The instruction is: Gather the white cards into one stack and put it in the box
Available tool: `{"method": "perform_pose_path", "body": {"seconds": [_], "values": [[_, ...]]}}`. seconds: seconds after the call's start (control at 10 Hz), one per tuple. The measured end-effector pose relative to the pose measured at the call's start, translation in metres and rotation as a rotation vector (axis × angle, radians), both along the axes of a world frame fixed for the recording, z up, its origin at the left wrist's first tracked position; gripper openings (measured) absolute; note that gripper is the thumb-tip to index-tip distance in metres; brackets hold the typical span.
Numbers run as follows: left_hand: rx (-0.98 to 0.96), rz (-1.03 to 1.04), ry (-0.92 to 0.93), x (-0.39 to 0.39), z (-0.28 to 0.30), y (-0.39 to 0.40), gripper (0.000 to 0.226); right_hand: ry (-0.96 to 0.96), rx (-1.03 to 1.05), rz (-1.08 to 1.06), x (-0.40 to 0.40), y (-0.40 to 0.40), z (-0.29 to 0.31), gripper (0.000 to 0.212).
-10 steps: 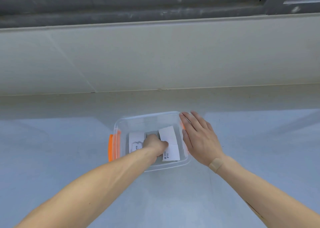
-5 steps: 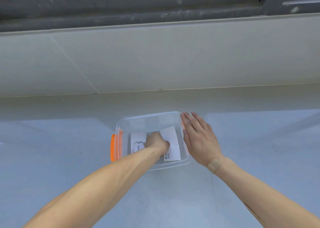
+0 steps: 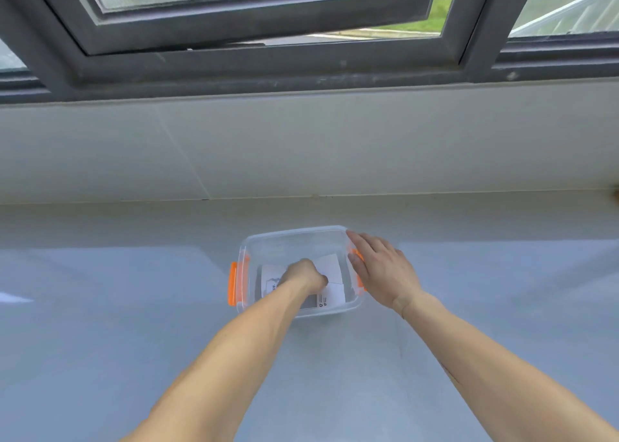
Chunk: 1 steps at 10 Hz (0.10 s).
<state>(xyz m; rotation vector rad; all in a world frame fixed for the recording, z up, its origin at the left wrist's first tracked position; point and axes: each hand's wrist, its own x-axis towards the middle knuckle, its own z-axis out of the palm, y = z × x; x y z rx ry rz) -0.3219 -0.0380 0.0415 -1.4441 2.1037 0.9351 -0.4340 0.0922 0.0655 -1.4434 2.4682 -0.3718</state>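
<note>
Clear plastic box [image 3: 294,240], orange latches [image 3: 232,283], on grey table [image 3: 100,307]. White cards [image 3: 330,267] inside, fanned. Left hand [image 3: 303,275] in box, fingers curled on cards. Right hand [image 3: 382,270] flat, fingers together, on right rim.

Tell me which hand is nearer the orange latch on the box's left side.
Left. The left hand is down inside the box on the white cards, nearer the orange latch; the right hand rests on the opposite, right wall.

Dark-framed window [image 3: 234,22] (partly open) above pale wall [image 3: 301,146], grey-blue floor [image 3: 100,307].
</note>
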Motion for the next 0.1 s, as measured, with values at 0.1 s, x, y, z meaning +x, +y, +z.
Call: {"method": "perform_pose_path", "body": {"seconds": [0.1], "values": [[0.008,0.016,0.044,0.006,0.0135,0.0009,0.018,-0.042,-0.005,-0.053,-0.0013,0.005,0.005,0.044]]}}
